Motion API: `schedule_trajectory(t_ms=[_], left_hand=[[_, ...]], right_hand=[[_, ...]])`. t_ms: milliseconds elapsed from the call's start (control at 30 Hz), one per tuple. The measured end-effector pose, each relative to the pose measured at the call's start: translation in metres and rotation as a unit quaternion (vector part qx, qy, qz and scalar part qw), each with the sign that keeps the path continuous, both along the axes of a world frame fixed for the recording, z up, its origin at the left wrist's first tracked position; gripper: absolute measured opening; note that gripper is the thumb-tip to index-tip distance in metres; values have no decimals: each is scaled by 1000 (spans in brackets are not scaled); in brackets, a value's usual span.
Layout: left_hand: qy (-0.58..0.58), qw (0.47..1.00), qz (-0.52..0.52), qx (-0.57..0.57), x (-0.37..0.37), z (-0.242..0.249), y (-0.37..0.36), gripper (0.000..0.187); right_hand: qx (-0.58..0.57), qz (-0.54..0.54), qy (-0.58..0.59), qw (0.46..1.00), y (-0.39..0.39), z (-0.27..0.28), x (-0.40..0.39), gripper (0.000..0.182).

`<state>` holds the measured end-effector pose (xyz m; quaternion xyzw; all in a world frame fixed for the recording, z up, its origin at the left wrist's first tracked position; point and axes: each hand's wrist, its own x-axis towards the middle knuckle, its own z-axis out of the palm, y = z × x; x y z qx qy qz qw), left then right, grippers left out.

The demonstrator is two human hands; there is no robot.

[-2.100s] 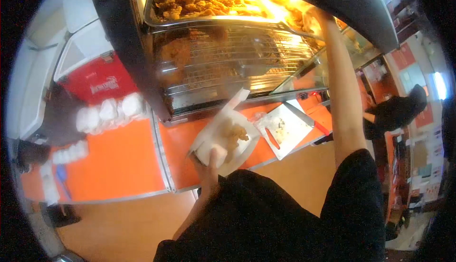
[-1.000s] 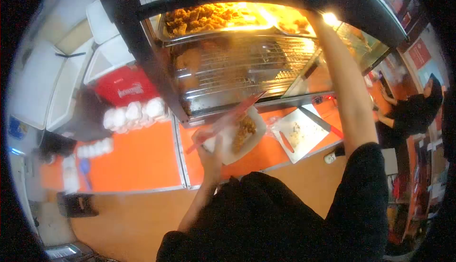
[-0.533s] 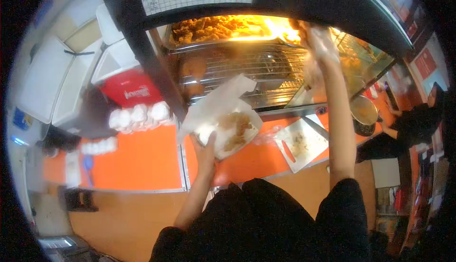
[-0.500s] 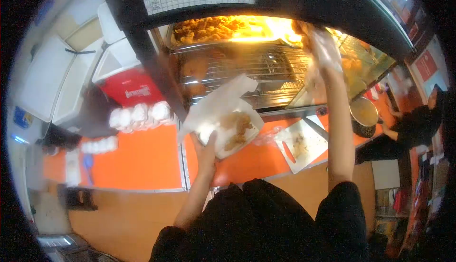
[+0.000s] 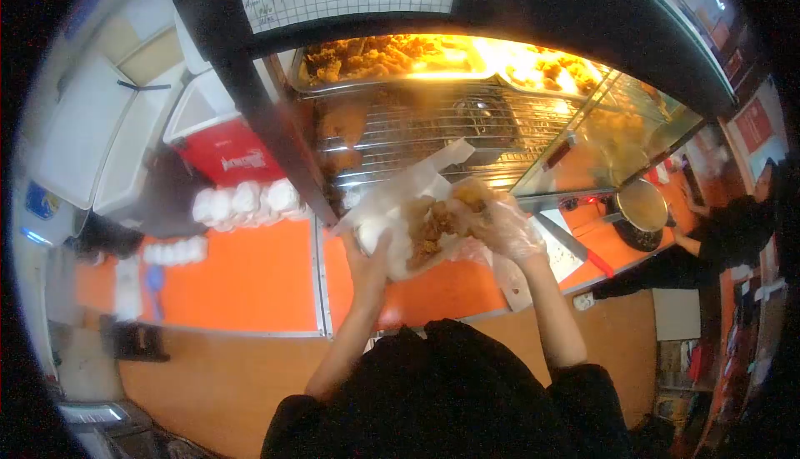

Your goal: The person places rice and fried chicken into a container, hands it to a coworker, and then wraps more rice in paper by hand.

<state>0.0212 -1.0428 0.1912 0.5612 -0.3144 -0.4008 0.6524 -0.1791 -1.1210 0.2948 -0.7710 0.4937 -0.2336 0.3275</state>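
Observation:
My left hand grips the near left side of a paper food box, thumb over the rim by a mound of white rice. Brown fried chicken lies beside the rice, and the pale paper lid stands raised behind. At the box's right side, my right hand, in a clear plastic glove, has its fingers closed around a golden-brown piece of fried chicken. That piece overlaps the box's far right edge in this view.
Ahead is a lit display case with trays of fried food above a wire rack. A red-handled knife lies across a white cutting board. White wrapped bundles line the left counter. Beyond a pot is another person.
My right hand has come down out of the display case to the box, bringing a piece of fried chicken. The left hand and box have shifted slightly right.

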Motion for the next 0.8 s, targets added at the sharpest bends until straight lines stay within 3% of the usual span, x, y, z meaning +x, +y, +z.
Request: schedule_trajectory(t_ms=[67, 167, 200, 300, 367, 467, 567, 667, 800], left_hand=[[-103, 993, 32, -46, -2, -7, 5, 54], [-34, 998, 36, 26, 11, -3, 6, 59], [67, 990, 91, 86, 5, 10, 5, 65], [67, 998, -7, 17, 15, -3, 14, 72], [68, 997, -10, 42, 20, -5, 14, 75], [84, 996, -17, 32, 19, -3, 14, 76], [102, 993, -19, 50, 14, 0, 15, 75], [79, 996, -20, 47, 14, -17, 17, 71], [111, 993, -18, 36, 10, 0, 21, 64]], right_hand=[[13, -17, -9, 1000, -1, 2, -6, 33], [8, -8, -16, 1000, -2, 13, -14, 35], [12, -7, -16, 1000, -1, 18, -14, 35], [33, -4, -1, 999, -2, 29, -14, 36], [40, 33, 18, 999, -6, 19, -18, 38], [189, 75, 6, 979, -5, 31, -6, 43], [182, 121, 5, 976, -2, 41, 9, 44], [91, 158, 62, 981, -15, 13, 11, 44], [88, 116, 46, 988, -17, 13, 7, 44]])
